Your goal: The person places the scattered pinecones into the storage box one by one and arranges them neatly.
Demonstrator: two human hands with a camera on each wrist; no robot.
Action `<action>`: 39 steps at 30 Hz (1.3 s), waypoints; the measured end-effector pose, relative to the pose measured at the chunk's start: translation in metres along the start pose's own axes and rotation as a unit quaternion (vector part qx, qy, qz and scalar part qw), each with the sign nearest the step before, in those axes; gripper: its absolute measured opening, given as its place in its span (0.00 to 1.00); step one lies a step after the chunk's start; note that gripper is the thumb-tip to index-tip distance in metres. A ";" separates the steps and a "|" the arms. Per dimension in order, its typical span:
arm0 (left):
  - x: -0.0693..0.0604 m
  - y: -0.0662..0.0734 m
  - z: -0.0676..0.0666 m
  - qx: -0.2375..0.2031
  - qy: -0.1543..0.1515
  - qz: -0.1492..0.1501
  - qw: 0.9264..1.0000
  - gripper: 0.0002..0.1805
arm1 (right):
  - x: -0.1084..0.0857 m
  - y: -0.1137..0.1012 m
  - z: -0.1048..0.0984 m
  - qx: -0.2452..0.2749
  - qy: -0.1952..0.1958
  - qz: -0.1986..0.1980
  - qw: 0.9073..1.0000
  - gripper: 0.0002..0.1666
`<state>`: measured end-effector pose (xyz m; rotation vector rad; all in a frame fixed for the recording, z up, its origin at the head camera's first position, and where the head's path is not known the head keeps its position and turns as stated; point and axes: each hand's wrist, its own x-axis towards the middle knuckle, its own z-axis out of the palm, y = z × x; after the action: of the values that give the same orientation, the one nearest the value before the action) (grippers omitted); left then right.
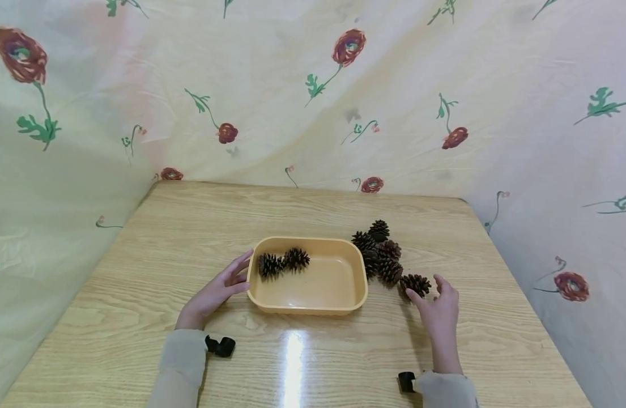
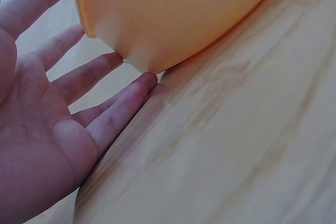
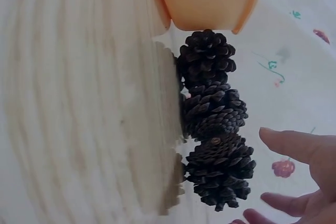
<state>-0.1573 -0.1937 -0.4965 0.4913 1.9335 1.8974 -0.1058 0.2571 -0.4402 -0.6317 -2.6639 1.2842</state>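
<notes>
A yellow-orange plastic tub (image 1: 313, 294) stands on the table, with two dark pine cones (image 1: 296, 259) lying at its back left inside. My left hand (image 1: 218, 292) rests its extended fingers against the tub's left end; in the left wrist view, fingertips (image 2: 149, 80) touch the outer wall. To the tub's right lies a group of several pine cones (image 1: 389, 271). My right hand (image 1: 440, 309) is beside the nearest pine cone (image 1: 416, 284), thumb and fingers spread around it without a grip. The right wrist view shows a gap between the thumb (image 3: 289, 142) and that cone (image 3: 219, 171).
The light wood-grain table (image 1: 200, 226) is bordered by a floral cloth (image 1: 272, 85) at the back and sides. The pine cone group sits close against the tub's right end. A black wrist camera (image 1: 223, 347) is strapped at the left sleeve, another (image 1: 407, 381) at the right.
</notes>
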 end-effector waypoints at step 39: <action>0.000 0.000 -0.001 0.007 -0.003 0.000 1.000 0.40 | 0.003 -0.005 -0.012 0.071 0.002 0.034 0.997 0.48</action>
<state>-0.1580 -0.1941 -0.4966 0.4994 1.9439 1.8815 -0.1068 0.2648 -0.4291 -0.7088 -2.5396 1.4723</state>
